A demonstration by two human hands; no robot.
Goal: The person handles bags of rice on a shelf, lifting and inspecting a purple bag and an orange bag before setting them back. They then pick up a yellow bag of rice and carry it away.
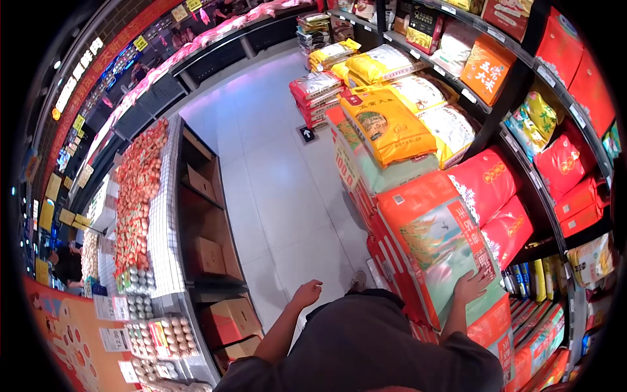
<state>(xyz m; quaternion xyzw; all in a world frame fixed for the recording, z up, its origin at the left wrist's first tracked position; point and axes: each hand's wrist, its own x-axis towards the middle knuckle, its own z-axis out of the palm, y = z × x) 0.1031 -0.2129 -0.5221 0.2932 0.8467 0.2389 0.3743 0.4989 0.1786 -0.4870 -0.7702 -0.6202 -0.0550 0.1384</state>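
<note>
My right hand (473, 287) lies flat, fingers spread, on a red and pale green rice bag (434, 242) at the top of a stack on my right. Over the aisle floor, my left hand (306, 294) hangs in the air with loosely bent fingers and nothing visible in it. Beyond the red bag, a yellow rice bag (386, 126) rests on a pale green bag (406, 175). Red bags (486, 183) with white patterns lie to the right of the stack.
Shelves on the right hold packaged goods, among them an orange box (488, 68). A tiled aisle (277, 189) runs ahead. On the left, a display counter (166, 242) carries egg trays (163, 338) and red packets (134, 215), with cartons (228, 318) beneath.
</note>
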